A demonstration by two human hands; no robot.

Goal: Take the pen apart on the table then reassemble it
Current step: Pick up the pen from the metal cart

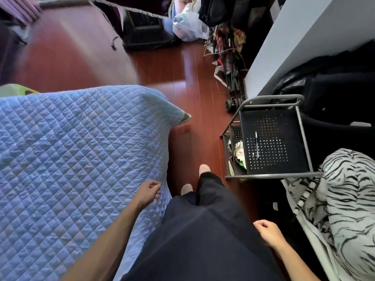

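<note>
One pen (257, 145) lies whole on the rack (274, 169); papers, perhaps, sit below. Left hand (149, 191) and right hand (267, 233) hang loosely curled, empty.

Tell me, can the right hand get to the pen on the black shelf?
Probably yes. The pen lies uncovered on the black shelf, the right hand is empty, and nothing stands between them, though it must stretch forward.

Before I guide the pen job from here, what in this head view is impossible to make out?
- Pen on the black perforated shelf: too small to show its joints or cap.
- Lower shelf contents: mostly hidden under the top shelf.
- Left hand and right hand: fingers curled, palms unseen; nothing visible in either.
- Far floor clutter: blurred.
</note>
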